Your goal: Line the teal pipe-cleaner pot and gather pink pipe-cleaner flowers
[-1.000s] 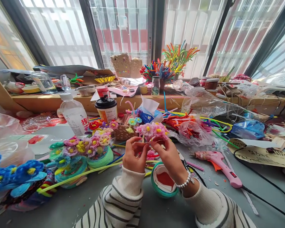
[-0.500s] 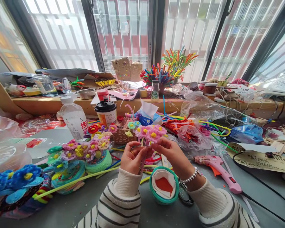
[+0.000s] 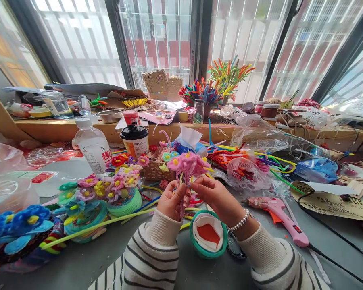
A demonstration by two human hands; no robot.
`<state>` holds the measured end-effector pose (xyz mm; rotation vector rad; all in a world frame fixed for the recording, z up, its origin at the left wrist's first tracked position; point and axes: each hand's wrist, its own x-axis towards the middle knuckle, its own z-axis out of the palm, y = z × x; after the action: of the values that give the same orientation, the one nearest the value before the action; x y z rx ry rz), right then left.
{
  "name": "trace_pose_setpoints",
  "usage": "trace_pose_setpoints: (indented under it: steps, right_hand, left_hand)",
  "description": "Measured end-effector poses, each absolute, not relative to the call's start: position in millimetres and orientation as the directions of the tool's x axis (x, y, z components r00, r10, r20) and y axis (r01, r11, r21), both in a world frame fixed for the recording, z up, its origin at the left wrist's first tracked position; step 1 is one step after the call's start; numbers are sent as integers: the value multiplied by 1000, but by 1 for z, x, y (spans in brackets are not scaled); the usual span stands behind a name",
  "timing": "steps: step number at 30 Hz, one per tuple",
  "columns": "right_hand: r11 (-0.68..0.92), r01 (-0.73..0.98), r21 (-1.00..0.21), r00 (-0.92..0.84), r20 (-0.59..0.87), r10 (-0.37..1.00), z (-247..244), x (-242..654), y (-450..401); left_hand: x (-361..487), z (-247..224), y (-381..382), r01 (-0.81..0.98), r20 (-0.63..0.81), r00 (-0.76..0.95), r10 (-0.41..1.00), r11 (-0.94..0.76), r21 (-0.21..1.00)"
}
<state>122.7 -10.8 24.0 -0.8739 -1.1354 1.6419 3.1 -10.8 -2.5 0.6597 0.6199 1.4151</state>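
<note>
A bunch of pink pipe-cleaner flowers (image 3: 189, 164) with yellow centres stands upright between my hands. My left hand (image 3: 171, 201) is closed around its gathered stems. The thumb and fingers of my right hand (image 3: 213, 197) pinch the stems just below the flower heads, touching the left fingertips. What else the right fingertips may hold is too small to make out. Below my right hand sits a green-rimmed round pot (image 3: 196, 245), lined with white and reddish-orange inside. Partly hidden beside the pot lie black-handled scissors (image 3: 236, 246).
A pink glue gun (image 3: 280, 215) lies at the right with its cord trailing off. Finished flower pots (image 3: 124, 201) crowd the left, near a plastic bottle (image 3: 92, 147) and a lidded paper cup (image 3: 135, 141). Loose pipe cleaners (image 3: 230, 157) and plastic bags lie behind my hands.
The flower bunch has tipped so its undersides and stems show, with the heads slightly lower and further left. Both hands keep their hold, and my right hand has shifted slightly left.
</note>
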Motion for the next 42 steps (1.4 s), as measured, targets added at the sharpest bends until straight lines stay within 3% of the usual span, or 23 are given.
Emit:
trace_pose_setpoints:
  steps: [6, 12, 17, 22, 26, 31, 38, 42]
  right_hand:
    - [-206, -374, -904, -395, -46, 918, 18, 120, -12]
    - [-311, -455, -834, -551, -10, 834, 16, 125, -11]
    - [-193, -346, -918, -580, 48, 813, 20, 129, -12]
    - [-49, -350, -935, -483, 135, 865, 24, 129, -14]
    - [-30, -372, -928, -421, 140, 896, 24, 127, -15]
    - [-4, -380, -925, -363, 145, 920, 25, 125, -16]
    - [-4, -390, -921, -388, 160, 908, 25, 125, -16]
    - [-7, -409, -913, -314, 133, 940, 26, 122, -15]
  left_hand:
    - [4, 6, -12, -700, -38, 125, 991, 115, 705]
    - [7, 10, -21, -729, -49, 352, 935, 307, 612]
    - [6, 7, -25, -715, -9, 537, 843, 461, 525]
    - [5, 9, -26, -650, 34, 702, 711, 621, 439]
    - [6, 9, -25, -683, 46, 690, 723, 628, 372]
    - [7, 2, -20, -610, 109, 760, 641, 645, 460]
    - [8, 4, -19, -685, -3, 603, 798, 520, 509]
    - [8, 6, -18, -679, -42, 468, 882, 390, 622]
